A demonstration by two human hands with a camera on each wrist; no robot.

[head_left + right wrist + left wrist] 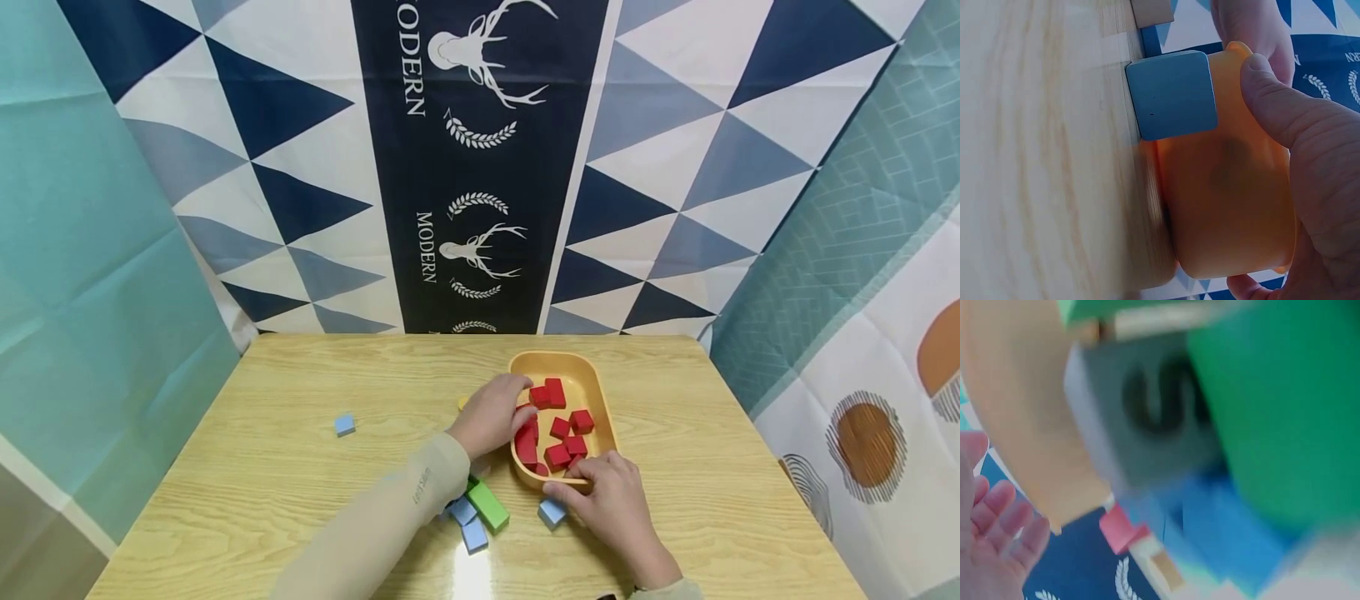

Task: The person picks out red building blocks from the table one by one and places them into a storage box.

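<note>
An orange plastic container (602, 392) with several red blocks (557, 457) in it stands on the right half of the table. My right hand (617, 500) grips its near right rim, the thumb (1272, 94) along the outer wall. A blue block (1172, 97) sits just outside that wall, close to the thumb. My left hand (491, 421) reaches over the left rim, fingertips above the red blocks. In the left wrist view its fingers (1013, 522) are loosely bent with nothing between them, beside the container wall (1029, 406).
Left of the container, a green block (488, 507) and several blue blocks (474, 535) lie bunched near my left forearm. One blue block (344, 425) lies alone further left. A yellow piece (462, 402) peeks out behind the left wrist. Patterned cloth (480, 167) hangs behind the table.
</note>
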